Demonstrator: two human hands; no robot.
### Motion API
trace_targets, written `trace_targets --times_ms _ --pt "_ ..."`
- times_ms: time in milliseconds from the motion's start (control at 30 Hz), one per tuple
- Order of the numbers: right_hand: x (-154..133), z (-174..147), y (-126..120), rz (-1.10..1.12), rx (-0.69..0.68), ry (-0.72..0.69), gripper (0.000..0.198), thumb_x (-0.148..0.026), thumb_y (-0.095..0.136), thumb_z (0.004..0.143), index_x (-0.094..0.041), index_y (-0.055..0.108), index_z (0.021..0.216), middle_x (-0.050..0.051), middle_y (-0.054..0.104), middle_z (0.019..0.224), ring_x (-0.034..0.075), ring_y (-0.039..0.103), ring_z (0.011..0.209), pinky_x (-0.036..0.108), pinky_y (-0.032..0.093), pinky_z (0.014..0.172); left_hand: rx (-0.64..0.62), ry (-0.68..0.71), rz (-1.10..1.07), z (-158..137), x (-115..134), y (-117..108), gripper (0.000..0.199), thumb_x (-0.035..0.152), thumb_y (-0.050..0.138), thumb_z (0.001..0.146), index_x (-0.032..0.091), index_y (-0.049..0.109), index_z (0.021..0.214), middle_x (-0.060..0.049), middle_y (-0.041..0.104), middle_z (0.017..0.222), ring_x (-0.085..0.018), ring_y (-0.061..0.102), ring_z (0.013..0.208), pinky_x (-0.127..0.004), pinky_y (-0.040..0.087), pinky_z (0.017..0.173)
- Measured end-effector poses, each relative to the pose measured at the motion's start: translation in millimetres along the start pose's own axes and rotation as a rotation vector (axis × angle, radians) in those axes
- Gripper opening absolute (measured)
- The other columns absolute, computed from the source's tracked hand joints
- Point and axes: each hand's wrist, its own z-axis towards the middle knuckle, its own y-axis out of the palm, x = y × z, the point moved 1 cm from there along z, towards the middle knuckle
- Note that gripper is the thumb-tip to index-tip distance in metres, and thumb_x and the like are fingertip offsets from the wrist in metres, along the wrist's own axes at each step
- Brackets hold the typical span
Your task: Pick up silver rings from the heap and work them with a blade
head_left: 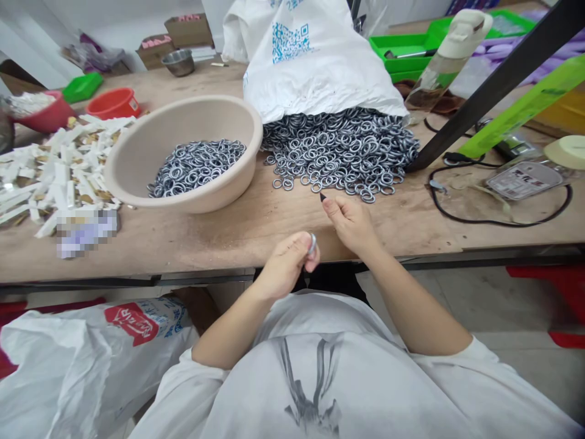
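Protruding from left fingers (300,240): grey ring (312,244)

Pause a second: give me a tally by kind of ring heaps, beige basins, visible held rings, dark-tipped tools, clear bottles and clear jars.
Ring heaps: 2
Beige basin: 1
Held ring, left hand: 1
Dark-tipped tool, right hand: 1
Bottle: 1
Jar: 1
Total: 7
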Motion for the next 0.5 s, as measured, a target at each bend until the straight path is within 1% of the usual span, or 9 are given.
trace_targets --times_ms 67,100,167,233,267,333,400,500 --pt "0 16 -2 -0.126 -0.021 0.027 0.041 -0.056 0.046 0.098 -0.022 0.065 0.084 0.004 0.066 0.076 0.021 0.059 0.073 0.030 0.034 0.065 0.095 0.028 -0.006 2 -1 -7 0.041 0.052 0.069 0.086 0.017 0.057 0.068 -0.001 0.056 0.063 -0.010 0.050 0.060 -0.025 0.040 0.061" --pt "-1 25 -1 -0.217 -0.043 0.046 0.034 -0.052 0.052 0.096 -0.022 0.068 0.095 0.006 0.071 0.084 0.024 0.062 0.079 0.031 0.036 0.068 0.135 0.026 -0.009 3 -2 -11 0.036 0.050 0.072 0.084 0.016 0.062 0.073 -0.002 0.060 0.067 -0.010 0.053 0.063 -0.024 0.042 0.062" --pt "-5 42 3 -0.430 -0.113 0.069 0.031 -0.045 0.062 0.091 -0.022 0.069 0.110 0.010 0.075 0.100 0.029 0.066 0.089 0.033 0.039 0.072 0.188 0.002 -0.039 5 -4 -19 0.030 0.045 0.077 0.080 0.016 0.069 0.088 -0.002 0.065 0.074 -0.010 0.057 0.066 -0.023 0.045 0.065" --pt "-7 57 10 -0.592 -0.192 0.086 0.029 -0.037 0.063 0.091 -0.019 0.070 0.113 0.016 0.074 0.112 0.032 0.067 0.097 0.036 0.041 0.075 0.226 -0.034 -0.100 6 -4 -25 0.030 0.037 0.078 0.078 0.017 0.070 0.098 -0.001 0.066 0.075 -0.008 0.057 0.063 -0.023 0.048 0.067" --pt "-8 63 13 -0.647 -0.219 0.094 0.027 -0.033 0.062 0.093 -0.017 0.070 0.113 0.018 0.073 0.115 0.033 0.067 0.099 0.037 0.042 0.076 0.248 -0.054 -0.130 6 -4 -28 0.028 0.033 0.078 0.077 0.017 0.069 0.098 0.001 0.065 0.074 -0.008 0.056 0.061 -0.024 0.050 0.068" --pt "-6 71 18 -0.707 -0.236 0.105 0.026 -0.028 0.056 0.096 -0.015 0.071 0.113 0.020 0.073 0.117 0.033 0.067 0.100 0.038 0.043 0.078 0.292 -0.097 -0.179 6 -2 -32 0.021 0.027 0.075 0.075 0.016 0.068 0.092 0.002 0.062 0.071 -0.006 0.054 0.055 -0.026 0.053 0.068" --pt "-4 72 21 -0.726 -0.230 0.100 0.028 -0.027 0.052 0.098 -0.013 0.070 0.114 0.021 0.072 0.117 0.032 0.068 0.099 0.038 0.043 0.078 0.321 -0.135 -0.217 6 1 -35 0.018 0.027 0.072 0.076 0.015 0.065 0.087 0.002 0.059 0.070 -0.006 0.052 0.053 -0.027 0.055 0.065" --pt "1 61 19 -0.722 -0.255 0.093 0.031 -0.030 0.049 0.099 -0.012 0.070 0.113 0.021 0.073 0.114 0.032 0.067 0.097 0.038 0.043 0.077 0.329 -0.157 -0.228 9 1 -38 0.022 0.035 0.069 0.078 0.015 0.060 0.082 0.001 0.059 0.074 -0.007 0.051 0.053 -0.025 0.051 0.059"
